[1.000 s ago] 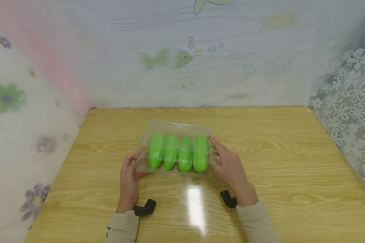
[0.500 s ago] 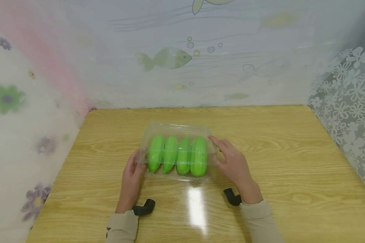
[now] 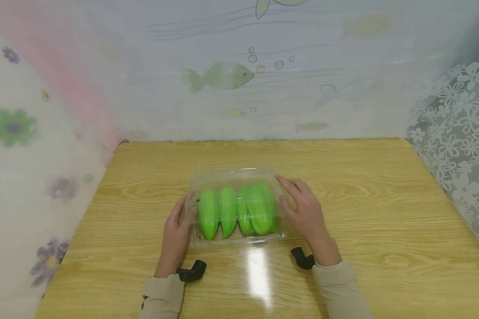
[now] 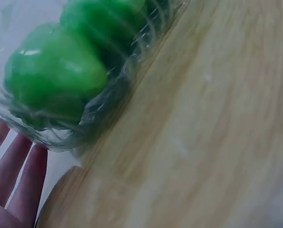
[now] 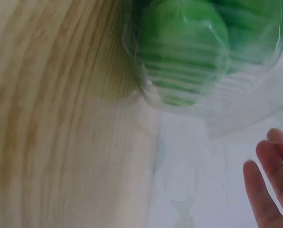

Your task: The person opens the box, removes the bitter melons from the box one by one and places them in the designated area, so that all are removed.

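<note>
A clear plastic clamshell box is held between both hands over the middle of the table. Inside it lie several bright green, long pieces with tapered ends, gourd-like and shiny; those on the right overlap each other. My left hand holds the box's left side, thumb toward the front; in the left wrist view its fingers reach the box's lower corner. My right hand holds the right side, index finger at the upper corner and thumb lower down. Its fingertips show at the clear plastic edge.
A wood-grain table lies under the box. Patterned curtains surround it, with a fish print behind and flowers on the left. Black wrist mounts stick out inward from both beige sleeves.
The box has come down and toward me, its tilt changing so the front edge shows more. Inside, the right-hand green pieces have shifted and now overlap. Both hands stay on its sides.
</note>
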A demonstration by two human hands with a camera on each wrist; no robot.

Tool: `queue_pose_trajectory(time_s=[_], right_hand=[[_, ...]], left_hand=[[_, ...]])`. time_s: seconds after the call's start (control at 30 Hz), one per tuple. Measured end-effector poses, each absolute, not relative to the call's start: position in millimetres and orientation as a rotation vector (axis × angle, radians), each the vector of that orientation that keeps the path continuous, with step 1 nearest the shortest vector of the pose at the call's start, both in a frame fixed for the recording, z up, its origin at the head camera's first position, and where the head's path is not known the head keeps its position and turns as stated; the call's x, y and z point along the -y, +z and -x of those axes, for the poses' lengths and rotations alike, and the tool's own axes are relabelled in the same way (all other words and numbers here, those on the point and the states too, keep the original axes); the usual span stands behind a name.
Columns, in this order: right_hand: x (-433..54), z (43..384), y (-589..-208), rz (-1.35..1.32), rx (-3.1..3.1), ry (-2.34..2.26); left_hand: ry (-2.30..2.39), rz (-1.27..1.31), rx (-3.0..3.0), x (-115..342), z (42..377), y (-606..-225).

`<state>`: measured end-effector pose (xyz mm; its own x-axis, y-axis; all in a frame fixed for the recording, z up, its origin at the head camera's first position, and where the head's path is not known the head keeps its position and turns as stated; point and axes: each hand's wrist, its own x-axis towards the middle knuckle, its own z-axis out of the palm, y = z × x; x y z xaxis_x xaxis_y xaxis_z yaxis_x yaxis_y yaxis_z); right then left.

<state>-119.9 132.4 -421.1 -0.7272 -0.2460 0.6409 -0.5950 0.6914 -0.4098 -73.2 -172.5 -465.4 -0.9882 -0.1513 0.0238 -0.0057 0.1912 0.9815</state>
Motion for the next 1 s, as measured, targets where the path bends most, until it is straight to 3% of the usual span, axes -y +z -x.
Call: queue_pose_trajectory(time_s=[0.13,0.4,0.7,1.0], right_hand=[[-128,122,-420,-0.619,2.316,0.682],[-122,125,-410,-0.574,2.302,0.605],[-134,138,-401,-0.681,2.407,0.912],[-141,147,-399,-0.584,2.457,1.213]], left_hand=[[-2.094,-0.204,2.244,172,76,-464],[-2.422,-0.029,2.094,172,74,-464],[-2.240,0.004,2.236,179,78,-464],[-2.267,0.097,2.158,176,77,-470]])
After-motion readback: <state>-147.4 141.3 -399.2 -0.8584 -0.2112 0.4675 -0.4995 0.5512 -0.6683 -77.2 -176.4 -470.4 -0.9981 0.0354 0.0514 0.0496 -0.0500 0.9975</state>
